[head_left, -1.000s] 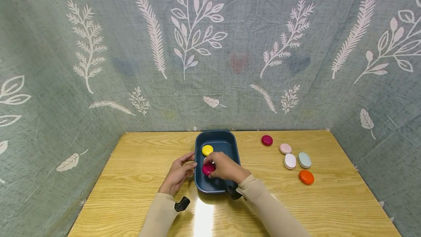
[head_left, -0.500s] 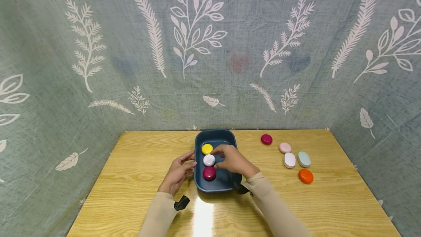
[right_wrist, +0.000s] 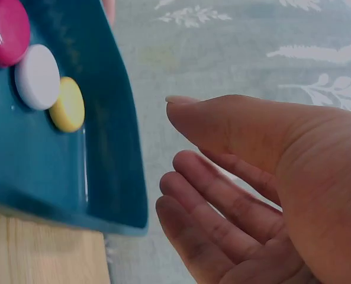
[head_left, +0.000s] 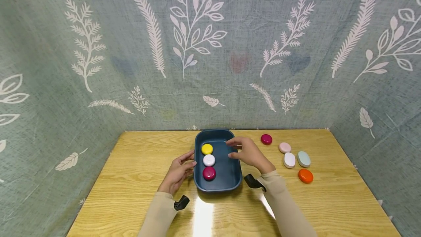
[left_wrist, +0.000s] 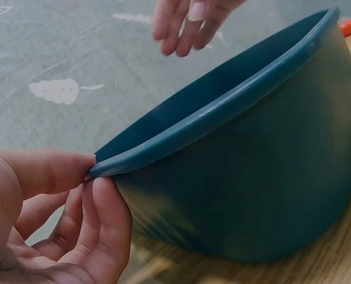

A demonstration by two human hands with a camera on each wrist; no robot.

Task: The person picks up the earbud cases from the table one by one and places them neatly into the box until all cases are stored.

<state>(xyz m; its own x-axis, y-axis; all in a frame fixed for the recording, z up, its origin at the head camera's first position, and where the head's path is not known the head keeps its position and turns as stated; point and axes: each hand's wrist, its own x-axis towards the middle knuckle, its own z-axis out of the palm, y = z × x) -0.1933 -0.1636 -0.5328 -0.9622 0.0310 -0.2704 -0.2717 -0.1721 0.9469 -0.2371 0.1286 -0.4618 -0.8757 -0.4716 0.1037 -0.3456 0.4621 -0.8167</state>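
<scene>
A dark blue plastic tub (head_left: 227, 175) stands on the table, its rim pinched at the left side between thumb and fingers of my left hand (head_left: 177, 175). Inside, along its left wall, lie three glossy rounded pieces in a row: yellow (head_left: 207, 149), white (head_left: 209, 160) and magenta (head_left: 209, 173). My right hand (head_left: 249, 153) hovers over the tub's right rim, fingers parted and holding nothing. In the right wrist view the same hand (right_wrist: 246, 195) hangs beside the tub wall. The left wrist view shows the left thumb and fingertips (left_wrist: 107, 195) meeting at the rim.
To the right on the wooden table (head_left: 138, 149) lie a magenta piece (head_left: 266, 139), a pale pink one (head_left: 284, 147), a white oval (head_left: 289, 160), a pale blue-green oval (head_left: 304, 159) and an orange piece (head_left: 306, 176). A leaf-patterned cloth (head_left: 210, 65) hangs behind.
My right hand has let go of the magenta piece, set down in the tub below the white one, and has moved up and right to the rim. The left hand stays put.
</scene>
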